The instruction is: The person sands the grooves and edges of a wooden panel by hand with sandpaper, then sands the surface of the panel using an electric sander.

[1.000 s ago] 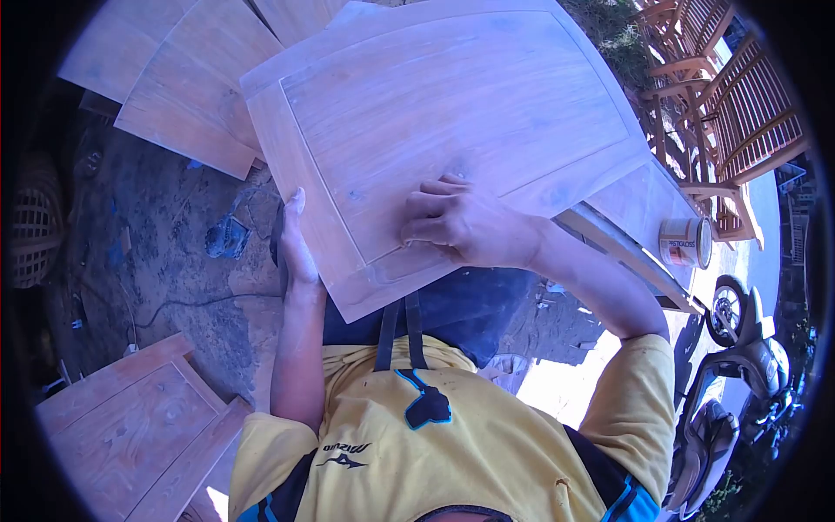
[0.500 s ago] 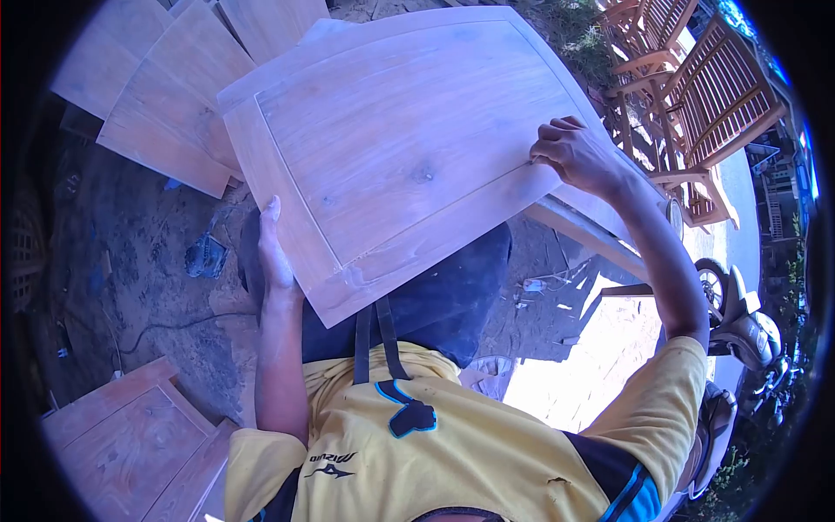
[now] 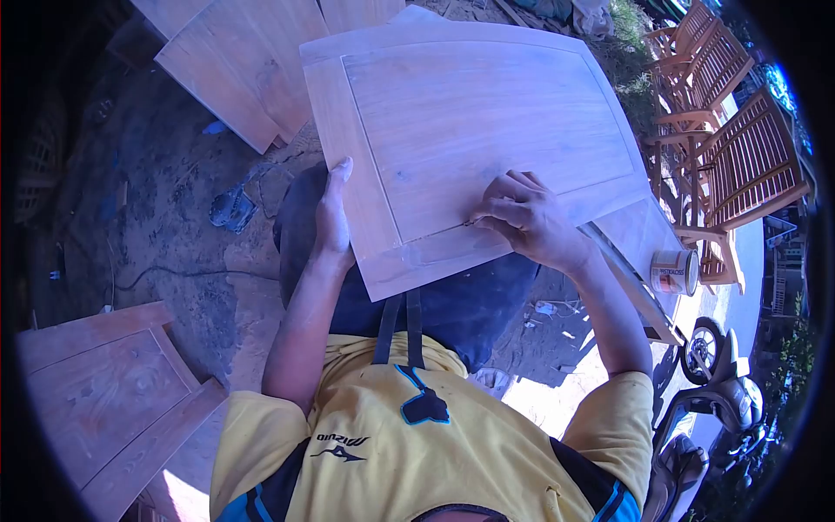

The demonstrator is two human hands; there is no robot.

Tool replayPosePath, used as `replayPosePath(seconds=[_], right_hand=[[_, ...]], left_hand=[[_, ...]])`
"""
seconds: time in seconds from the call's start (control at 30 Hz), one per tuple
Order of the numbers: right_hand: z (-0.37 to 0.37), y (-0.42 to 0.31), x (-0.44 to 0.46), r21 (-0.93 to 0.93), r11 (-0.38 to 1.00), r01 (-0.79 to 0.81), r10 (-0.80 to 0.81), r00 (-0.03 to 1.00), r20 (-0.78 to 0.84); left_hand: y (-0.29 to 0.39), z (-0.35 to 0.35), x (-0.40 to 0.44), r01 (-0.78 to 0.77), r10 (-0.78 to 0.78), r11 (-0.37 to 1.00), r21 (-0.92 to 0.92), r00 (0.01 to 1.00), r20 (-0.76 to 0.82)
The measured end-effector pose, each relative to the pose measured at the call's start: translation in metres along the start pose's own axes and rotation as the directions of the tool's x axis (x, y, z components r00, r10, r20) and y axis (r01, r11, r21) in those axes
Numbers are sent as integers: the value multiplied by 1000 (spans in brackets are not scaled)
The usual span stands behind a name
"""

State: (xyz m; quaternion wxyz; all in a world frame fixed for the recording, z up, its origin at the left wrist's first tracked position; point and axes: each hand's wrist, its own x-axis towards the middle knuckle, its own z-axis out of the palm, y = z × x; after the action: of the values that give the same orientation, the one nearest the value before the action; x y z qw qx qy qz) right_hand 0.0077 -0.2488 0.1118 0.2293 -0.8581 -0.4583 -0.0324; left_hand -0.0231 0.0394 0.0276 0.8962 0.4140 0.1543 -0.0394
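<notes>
The pale wooden panel with a grooved rectangular border [image 3: 478, 113] is positioned at the upper centre of the frame, above the person's dark-clothed lap [image 3: 435, 304]. The left hand [image 3: 333, 213] grasps its left edge, thumb against the upper face. The right hand [image 3: 526, 217] is curled, fingertips at the lower groove; whether they pinch a small item cannot be told. A white cylindrical tin [image 3: 675, 272] sits at right centre, below brown slatted wooden chairs [image 3: 757, 170].
</notes>
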Motion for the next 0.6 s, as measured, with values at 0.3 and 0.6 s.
replayPosePath(seconds=[0.3,0.6], right_hand=[[46,-46,44,77,988,135,-139,989,49],[30,-37,41,13,987,161,-162,980,114]], left_hand=[[-2,-2,1,33,-6,984,-177,988,152],[-9,-7,7,9,2,991,-133,997,78]])
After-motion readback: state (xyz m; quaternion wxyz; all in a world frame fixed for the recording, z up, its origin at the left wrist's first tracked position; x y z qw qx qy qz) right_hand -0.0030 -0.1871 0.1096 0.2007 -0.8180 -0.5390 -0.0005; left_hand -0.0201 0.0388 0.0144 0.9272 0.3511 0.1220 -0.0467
